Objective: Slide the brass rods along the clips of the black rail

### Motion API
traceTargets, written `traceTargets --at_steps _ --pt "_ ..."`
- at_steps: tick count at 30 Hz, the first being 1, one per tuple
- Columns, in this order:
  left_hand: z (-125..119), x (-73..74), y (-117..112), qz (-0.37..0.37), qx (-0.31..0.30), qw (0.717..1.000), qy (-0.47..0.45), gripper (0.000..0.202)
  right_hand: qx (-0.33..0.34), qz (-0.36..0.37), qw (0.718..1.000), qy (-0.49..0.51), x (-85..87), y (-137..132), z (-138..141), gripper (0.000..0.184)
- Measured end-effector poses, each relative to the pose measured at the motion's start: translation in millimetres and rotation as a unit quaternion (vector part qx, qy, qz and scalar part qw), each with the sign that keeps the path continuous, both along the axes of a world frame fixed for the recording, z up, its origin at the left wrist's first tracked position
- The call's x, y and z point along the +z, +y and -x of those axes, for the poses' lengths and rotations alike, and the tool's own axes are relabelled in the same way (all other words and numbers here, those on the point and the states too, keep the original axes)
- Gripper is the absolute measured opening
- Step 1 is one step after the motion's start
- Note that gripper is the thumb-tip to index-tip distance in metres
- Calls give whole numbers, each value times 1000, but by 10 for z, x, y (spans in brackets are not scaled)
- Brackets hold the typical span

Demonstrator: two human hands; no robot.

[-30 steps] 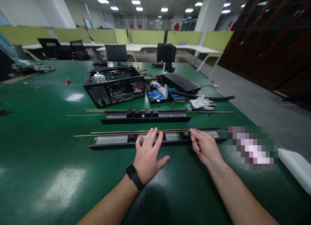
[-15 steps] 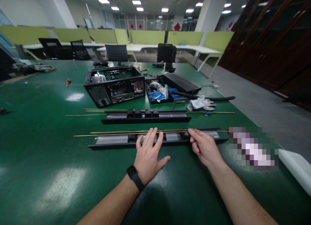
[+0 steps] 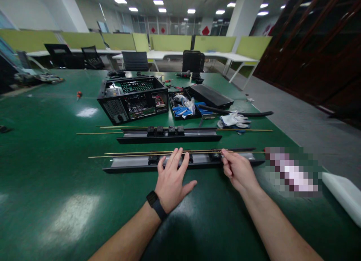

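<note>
A black channel-shaped rail (image 3: 118,170) with a pale inner strip lies crosswise in front of me. Several small black blocks (image 3: 153,158) sit in it, and thin brass rods (image 3: 124,154) run lengthwise over them. My left hand (image 3: 172,182), fingers spread and palm down, rests its fingertips over the rods and a block near the rail's middle. Between thumb and forefinger, my right hand (image 3: 239,168) pinches a brass rod close to the rightmost block. Those fingers hide the gripped part. Farther back lies a second black rail (image 3: 169,139) with several black blocks and brass rods.
An open black computer case (image 3: 132,101) stands beyond the rails. Right of it are a black tray (image 3: 188,117) holding gloves, a flat black panel (image 3: 210,95) and white gloves (image 3: 234,120). A pixelated patch (image 3: 293,172) and a white object (image 3: 342,195) lie at the right.
My right hand has shifted slightly to the right, and the longest brass rod's left end has slid right with it. The left hand stays in place.
</note>
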State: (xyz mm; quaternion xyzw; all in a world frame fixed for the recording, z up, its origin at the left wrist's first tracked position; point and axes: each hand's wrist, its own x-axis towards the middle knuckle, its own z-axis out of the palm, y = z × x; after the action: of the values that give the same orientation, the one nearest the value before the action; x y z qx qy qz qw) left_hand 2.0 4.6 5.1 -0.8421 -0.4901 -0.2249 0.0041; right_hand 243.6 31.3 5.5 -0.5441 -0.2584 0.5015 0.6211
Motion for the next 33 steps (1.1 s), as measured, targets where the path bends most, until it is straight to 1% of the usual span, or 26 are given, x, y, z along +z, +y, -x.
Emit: traceTargets --at_steps 3,7,11,15,23,28,33 --pt "0 10 -3 4 0 1000 3 76 -2 -3 1000 -9 -1 -5 -2 38" --pt "-8 19 -6 3 4 1000 2 76 14 -3 999 -29 -2 -14 2 42" --pt "-12 7 -6 0 3 1000 -2 76 12 -5 999 -34 -35 -4 6 39" --pt "-6 -8 -7 1 3 1000 -2 76 10 -1 1000 -20 -45 7 -1 37" --pt "-8 -13 2 5 0 1000 -3 77 8 8 1000 15 27 -7 -7 37" --pt "-8 -11 6 4 2 1000 -4 77 3 3 1000 -5 -4 -10 -10 38" --pt "-7 -7 0 -4 0 1000 -10 76 30 -6 999 -30 -12 -20 6 42"
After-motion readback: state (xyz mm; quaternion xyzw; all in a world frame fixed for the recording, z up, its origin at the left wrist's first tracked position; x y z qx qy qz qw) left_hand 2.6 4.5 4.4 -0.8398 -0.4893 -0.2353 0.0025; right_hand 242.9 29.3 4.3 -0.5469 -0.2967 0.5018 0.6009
